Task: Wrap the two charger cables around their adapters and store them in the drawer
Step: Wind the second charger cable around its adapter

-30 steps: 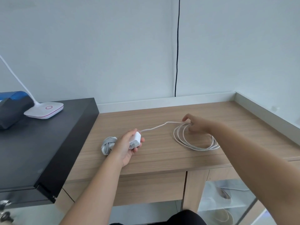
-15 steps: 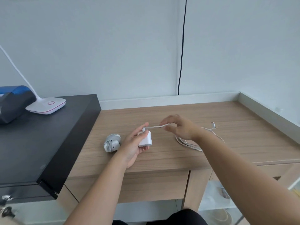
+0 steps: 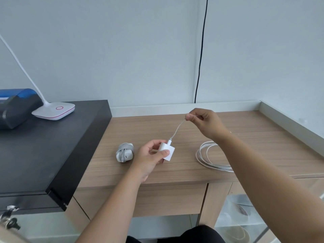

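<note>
My left hand (image 3: 151,157) grips a white square adapter (image 3: 167,151) just above the wooden desk (image 3: 184,172). Its white cable (image 3: 177,129) runs up from the adapter to my right hand (image 3: 203,122), which pinches it between thumb and fingers, raised over the desk. The rest of that cable lies in loose loops (image 3: 208,157) on the desk under my right forearm. A second adapter with its grey cable wound around it (image 3: 124,152) lies on the desk left of my left hand. The wooden drawer front (image 3: 168,199) under the desk top is closed.
A black cabinet (image 3: 43,155) stands higher at the left, carrying a white lamp base (image 3: 54,110) and a dark blue device (image 3: 15,106). Keys (image 3: 9,216) hang at its lower front. A black wire (image 3: 199,67) runs down the wall. A glass-fronted shelf (image 3: 245,221) sits lower right.
My right hand left the loose coil, took hold of the cable near the adapter and lifted it up and back. My left hand turned the adapter so that the cable end points up.
</note>
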